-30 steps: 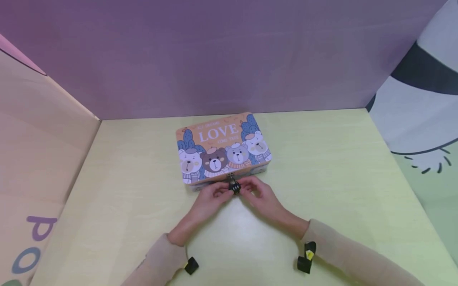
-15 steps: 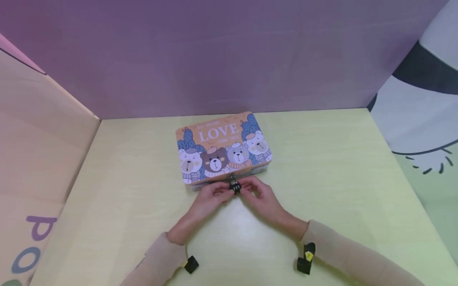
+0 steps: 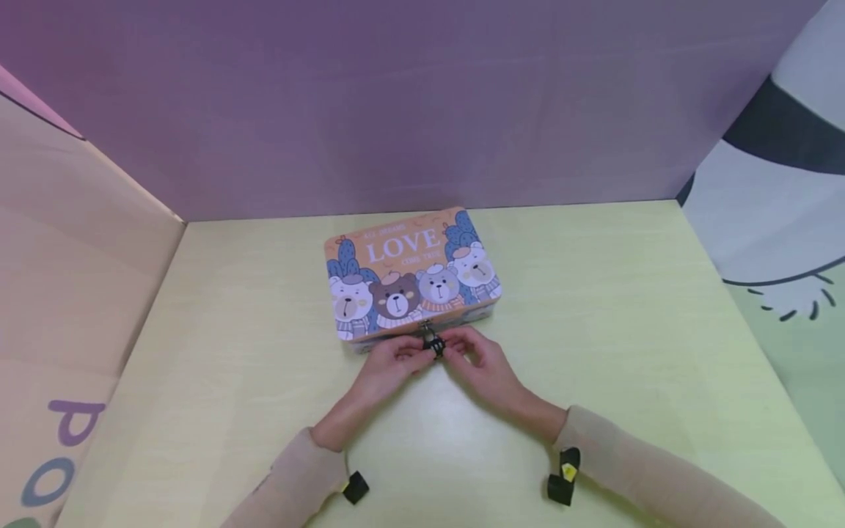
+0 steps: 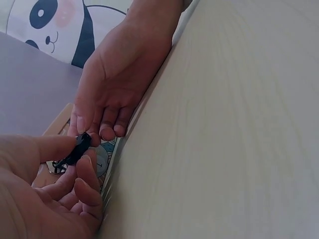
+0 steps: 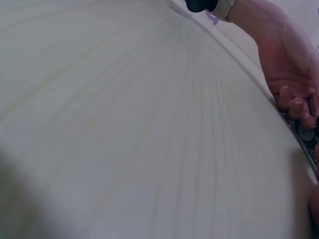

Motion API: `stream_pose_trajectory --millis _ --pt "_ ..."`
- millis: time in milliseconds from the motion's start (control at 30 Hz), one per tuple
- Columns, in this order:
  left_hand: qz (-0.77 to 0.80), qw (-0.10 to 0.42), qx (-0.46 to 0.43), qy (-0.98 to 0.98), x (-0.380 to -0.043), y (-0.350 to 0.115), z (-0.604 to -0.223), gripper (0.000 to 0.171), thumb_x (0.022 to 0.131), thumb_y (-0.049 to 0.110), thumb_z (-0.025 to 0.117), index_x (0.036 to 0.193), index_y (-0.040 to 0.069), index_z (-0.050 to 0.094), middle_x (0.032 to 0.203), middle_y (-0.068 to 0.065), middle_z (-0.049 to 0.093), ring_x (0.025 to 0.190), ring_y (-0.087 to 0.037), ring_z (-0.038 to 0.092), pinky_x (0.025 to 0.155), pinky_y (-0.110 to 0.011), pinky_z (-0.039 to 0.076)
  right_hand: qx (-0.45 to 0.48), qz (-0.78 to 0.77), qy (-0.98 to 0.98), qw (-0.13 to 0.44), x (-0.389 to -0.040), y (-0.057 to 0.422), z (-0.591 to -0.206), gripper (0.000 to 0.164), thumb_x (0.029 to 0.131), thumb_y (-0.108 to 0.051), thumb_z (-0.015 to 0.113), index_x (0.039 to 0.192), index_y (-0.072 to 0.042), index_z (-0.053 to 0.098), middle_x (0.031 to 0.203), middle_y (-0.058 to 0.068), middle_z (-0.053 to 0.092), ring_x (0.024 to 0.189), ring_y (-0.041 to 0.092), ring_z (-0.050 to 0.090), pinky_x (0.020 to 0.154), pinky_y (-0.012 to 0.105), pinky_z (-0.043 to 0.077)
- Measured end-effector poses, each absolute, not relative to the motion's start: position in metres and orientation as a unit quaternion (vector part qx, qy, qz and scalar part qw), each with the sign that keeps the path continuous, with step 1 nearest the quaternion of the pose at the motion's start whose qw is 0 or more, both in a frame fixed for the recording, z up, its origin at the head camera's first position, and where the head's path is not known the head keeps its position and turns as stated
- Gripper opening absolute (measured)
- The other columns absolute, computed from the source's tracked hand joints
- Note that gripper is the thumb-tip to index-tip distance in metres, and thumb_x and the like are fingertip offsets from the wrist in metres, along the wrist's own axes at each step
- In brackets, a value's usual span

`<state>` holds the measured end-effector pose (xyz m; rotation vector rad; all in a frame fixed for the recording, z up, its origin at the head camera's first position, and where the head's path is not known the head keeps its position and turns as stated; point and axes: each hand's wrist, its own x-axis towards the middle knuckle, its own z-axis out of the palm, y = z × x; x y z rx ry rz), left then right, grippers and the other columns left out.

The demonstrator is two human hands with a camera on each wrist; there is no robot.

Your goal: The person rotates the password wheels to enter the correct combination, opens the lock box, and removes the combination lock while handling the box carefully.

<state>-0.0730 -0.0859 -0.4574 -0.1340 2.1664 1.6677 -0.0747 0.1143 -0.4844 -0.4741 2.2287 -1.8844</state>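
Note:
A small black combination padlock point(image 3: 434, 347) hangs by its shackle at the front clasp point(image 3: 425, 323) of a tin box point(image 3: 405, 275) with bears and the word LOVE on its closed lid. My left hand point(image 3: 388, 368) pinches the padlock from the left between thumb and fingers. From the right, my right hand point(image 3: 487, 370) pinches its other side. In the left wrist view the padlock point(image 4: 79, 149) shows edge-on between the fingertips of both hands, partly covered by them. The right wrist view catches my left hand point(image 5: 291, 62); the padlock cannot be made out there.
The box stands at a slight angle on a pale wooden table point(image 3: 594, 308), near the purple back panel point(image 3: 422, 110). Printed panels border the table on both sides. A small black device point(image 3: 356, 488) hangs at the left cuff, another point(image 3: 562, 484) at the right.
Between the fingers the padlock has tilted slightly and shifted a touch to the right. Both hands keep nearly the same place, and the box has not moved.

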Motion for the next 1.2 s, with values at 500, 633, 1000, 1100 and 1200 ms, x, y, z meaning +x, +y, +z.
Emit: stream_pose_trajectory --millis 500,633,1000,1100,1200 --pt "0.599 0.200 -0.039 0.774 -0.0732 -0.0848 -0.4563 0.025 0.097 0.018 0.071 0.114 -0.002 0.071 0.097 -0.009 0.075 0.086 -0.016 0.069 0.080 -0.029 0.059 -0.156 -0.629 0.756 0.087 -0.0744 0.1136 -0.4868 0.025 0.097 -0.002 0.063 0.122 -0.005 0.066 0.107 0.006 0.069 0.100 0.021 0.064 0.092 0.027 0.056" --pt "0.598 0.202 -0.040 0.774 -0.0735 -0.0848 -0.4571 0.024 0.098 0.018 0.070 0.113 -0.001 0.071 0.095 -0.008 0.075 0.085 -0.015 0.067 0.078 -0.028 0.057 -0.154 -0.627 0.759 0.087 -0.0741 0.1135 -0.4861 0.025 0.097 -0.002 0.063 0.122 -0.006 0.066 0.107 0.006 0.069 0.099 0.022 0.064 0.092 0.027 0.056" --pt "0.594 0.200 -0.032 0.779 -0.0733 -0.0847 -0.4563 0.024 0.099 0.019 0.069 0.111 -0.001 0.072 0.092 -0.007 0.074 0.083 -0.015 0.067 0.078 -0.028 0.057 -0.161 -0.629 0.756 0.083 -0.0735 0.1137 -0.4859 0.025 0.098 -0.004 0.063 0.124 -0.005 0.065 0.108 0.007 0.069 0.100 0.021 0.063 0.093 0.027 0.055" --pt "0.592 0.199 -0.032 0.780 -0.0729 -0.0847 -0.4562 0.023 0.099 0.019 0.069 0.111 0.000 0.072 0.093 -0.007 0.074 0.084 -0.015 0.067 0.079 -0.028 0.058 -0.164 -0.629 0.756 0.080 -0.0736 0.1137 -0.4865 0.025 0.098 -0.004 0.063 0.123 -0.005 0.065 0.108 0.007 0.069 0.100 0.021 0.063 0.093 0.027 0.055" --pt "0.587 0.195 -0.031 0.785 -0.0722 -0.0845 -0.4569 0.023 0.099 0.019 0.069 0.111 0.001 0.072 0.096 -0.007 0.075 0.086 -0.016 0.068 0.081 -0.029 0.059 -0.163 -0.629 0.756 0.079 -0.0734 0.1136 -0.4868 0.025 0.098 -0.004 0.063 0.123 -0.005 0.065 0.108 0.007 0.069 0.100 0.022 0.064 0.093 0.027 0.056"
